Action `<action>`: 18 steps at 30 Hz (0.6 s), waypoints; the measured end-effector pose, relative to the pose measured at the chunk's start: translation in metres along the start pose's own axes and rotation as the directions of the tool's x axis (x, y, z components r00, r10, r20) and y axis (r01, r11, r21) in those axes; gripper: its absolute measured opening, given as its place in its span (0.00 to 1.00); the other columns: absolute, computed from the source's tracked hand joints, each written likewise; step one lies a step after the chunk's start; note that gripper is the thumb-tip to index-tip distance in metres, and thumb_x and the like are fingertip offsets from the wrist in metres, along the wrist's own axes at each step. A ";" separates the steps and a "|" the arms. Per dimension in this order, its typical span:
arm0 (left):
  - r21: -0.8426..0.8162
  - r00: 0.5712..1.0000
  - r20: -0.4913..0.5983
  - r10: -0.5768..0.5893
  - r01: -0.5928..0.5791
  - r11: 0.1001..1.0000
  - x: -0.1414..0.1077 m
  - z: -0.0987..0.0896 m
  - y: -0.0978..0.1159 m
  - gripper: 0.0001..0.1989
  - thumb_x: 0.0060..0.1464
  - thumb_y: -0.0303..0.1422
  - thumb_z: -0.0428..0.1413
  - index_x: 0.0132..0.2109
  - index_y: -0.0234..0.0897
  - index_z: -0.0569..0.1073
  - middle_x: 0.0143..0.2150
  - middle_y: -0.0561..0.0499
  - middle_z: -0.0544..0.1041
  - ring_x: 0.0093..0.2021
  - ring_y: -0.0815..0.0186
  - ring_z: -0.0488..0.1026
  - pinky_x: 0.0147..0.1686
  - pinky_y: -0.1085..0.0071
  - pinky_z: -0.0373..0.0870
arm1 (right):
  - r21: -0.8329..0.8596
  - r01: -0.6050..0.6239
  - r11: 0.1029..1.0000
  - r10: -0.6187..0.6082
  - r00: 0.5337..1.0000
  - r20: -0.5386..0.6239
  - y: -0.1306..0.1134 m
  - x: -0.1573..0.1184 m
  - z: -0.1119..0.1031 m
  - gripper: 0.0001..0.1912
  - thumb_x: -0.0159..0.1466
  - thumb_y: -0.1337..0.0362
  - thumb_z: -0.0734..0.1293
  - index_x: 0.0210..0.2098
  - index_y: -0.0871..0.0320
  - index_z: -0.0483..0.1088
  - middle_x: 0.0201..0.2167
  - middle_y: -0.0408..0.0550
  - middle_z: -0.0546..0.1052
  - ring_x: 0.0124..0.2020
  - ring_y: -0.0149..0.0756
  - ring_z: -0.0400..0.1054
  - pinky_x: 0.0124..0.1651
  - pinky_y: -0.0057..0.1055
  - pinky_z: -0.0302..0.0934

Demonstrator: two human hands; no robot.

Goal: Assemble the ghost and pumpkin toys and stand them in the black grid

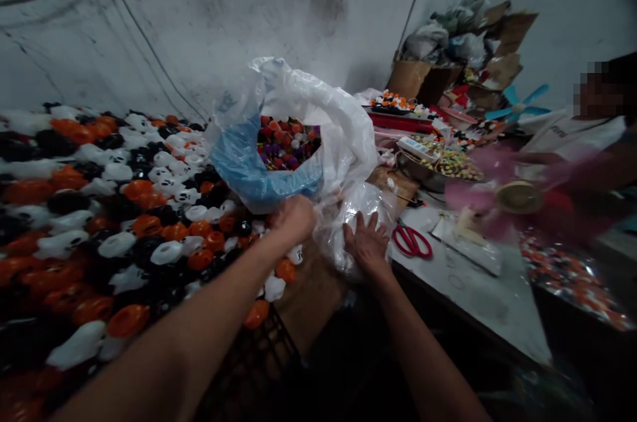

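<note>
My left hand (296,217) is closed at the near edge of a large plastic bag (348,123), its curled fingers against plastic; which layer they grip is partly hidden. The large bag stands with its mouth rolled wide, and orange, purple and dark small pieces (289,140) show inside. Beside it, a crumpled clear plastic bag (343,256) lies under my right hand (367,243). That hand is open, fingers spread flat on the film. Left of the bags spreads a heap of orange, black and white Halloween-style plastic pieces (117,172), some shaped like ghosts.
Red-handled scissors (412,241) rest on a white tabletop (478,302) at right. A pink fan (517,198) is spinning near it, with a blue fan (518,107) behind. Another person (572,143) sits at far right. Cardboard boxes (411,80) and bags pile up at the back.
</note>
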State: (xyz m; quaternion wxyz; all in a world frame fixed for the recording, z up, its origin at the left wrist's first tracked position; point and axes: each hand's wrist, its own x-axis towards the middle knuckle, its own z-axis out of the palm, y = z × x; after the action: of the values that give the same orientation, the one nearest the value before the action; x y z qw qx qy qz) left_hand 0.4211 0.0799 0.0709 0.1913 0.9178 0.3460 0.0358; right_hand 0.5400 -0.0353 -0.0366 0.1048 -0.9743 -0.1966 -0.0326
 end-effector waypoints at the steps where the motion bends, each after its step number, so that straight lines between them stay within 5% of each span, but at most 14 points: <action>1: 0.005 1.000 -0.013 0.010 -0.010 1.000 0.004 -0.017 -0.004 0.13 0.57 0.38 0.52 0.32 0.33 0.74 0.29 0.47 0.75 0.31 0.65 0.72 0.30 0.70 0.67 | 0.008 -0.007 1.000 0.007 1.000 0.001 -0.001 0.000 0.000 0.32 0.67 0.47 0.53 0.66 0.54 0.52 0.67 0.62 0.46 0.62 0.68 0.47 0.56 0.59 0.46; 10: 0.023 0.939 -0.344 -0.008 0.017 1.000 -0.011 -0.133 -0.076 0.14 0.55 0.33 0.49 0.23 0.34 0.67 0.24 0.49 0.68 0.38 0.57 0.72 0.45 0.64 0.64 | 0.042 -0.019 0.999 0.020 1.000 -0.023 -0.018 -0.005 0.019 0.29 0.69 0.50 0.50 0.66 0.53 0.52 0.67 0.60 0.47 0.65 0.69 0.39 0.57 0.68 0.33; 16: -0.302 0.819 -0.548 -0.169 -0.006 0.953 -0.064 -0.219 -0.126 0.19 0.60 0.39 0.46 0.34 0.25 0.70 0.22 0.55 0.63 0.39 0.59 0.72 0.46 0.55 0.61 | 0.096 0.005 0.995 0.003 0.997 -0.082 -0.023 -0.005 0.019 0.26 0.69 0.55 0.52 0.62 0.55 0.58 0.65 0.61 0.52 0.63 0.71 0.43 0.54 0.70 0.35; 18: -0.441 0.821 -0.536 -0.195 -0.075 0.894 -0.085 -0.235 -0.143 0.18 0.61 0.38 0.45 0.38 0.25 0.70 0.24 0.54 0.66 0.35 0.65 0.73 0.43 0.58 0.65 | 0.122 0.029 0.992 -0.017 0.995 -0.102 -0.025 -0.005 0.014 0.24 0.68 0.56 0.53 0.60 0.56 0.62 0.64 0.60 0.54 0.62 0.68 0.46 0.54 0.69 0.39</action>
State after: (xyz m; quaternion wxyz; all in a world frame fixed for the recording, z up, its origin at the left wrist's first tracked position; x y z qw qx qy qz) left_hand 0.2210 0.2003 0.2402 0.2846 0.7852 0.3992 0.3783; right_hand 0.5265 -0.0117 -0.0464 0.1743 -0.9608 -0.2038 -0.0706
